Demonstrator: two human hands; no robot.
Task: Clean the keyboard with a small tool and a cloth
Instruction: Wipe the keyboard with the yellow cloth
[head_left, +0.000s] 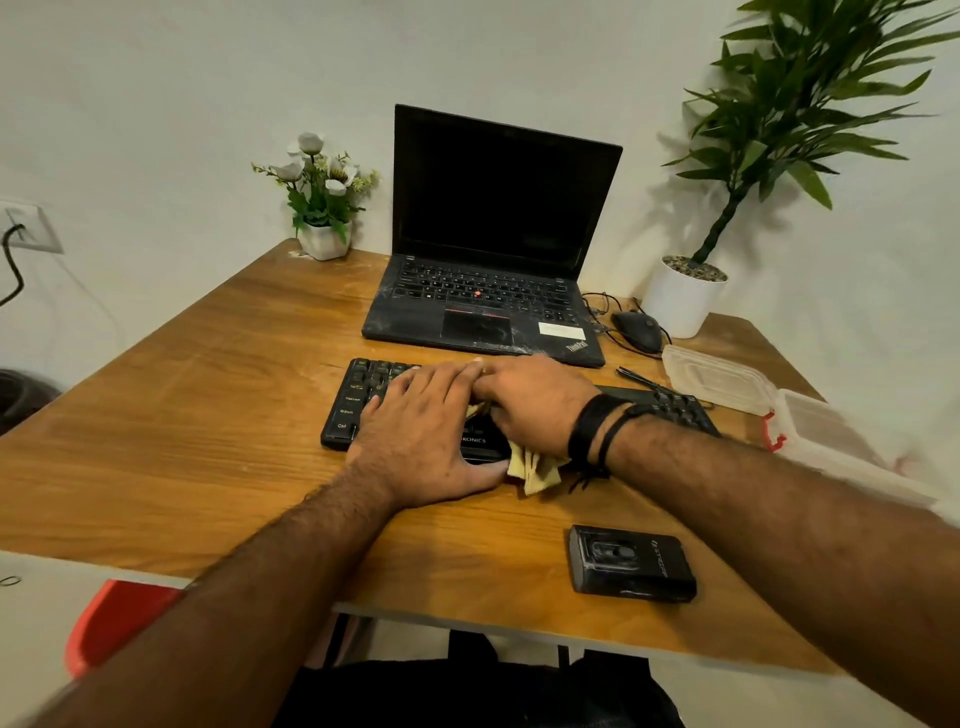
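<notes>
Both hands (467, 415) cover the keyboard (358, 400), right gripping the cloth (535, 470).

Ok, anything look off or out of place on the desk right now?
The laptop is odd: pale dust streaks cover its palm rest and touchpad. The plastic box lies open at the desk's right edge. Otherwise both hands sit on the keyboard, the right hand on the cloth.

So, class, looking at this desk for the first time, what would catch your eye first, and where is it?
Both hands meet mid-desk on the black keyboard: the left hand lies flat, the right hand holds a yellow cloth. Behind stands an open laptop, its screen dark, with a tall green plant at the far right.
</notes>
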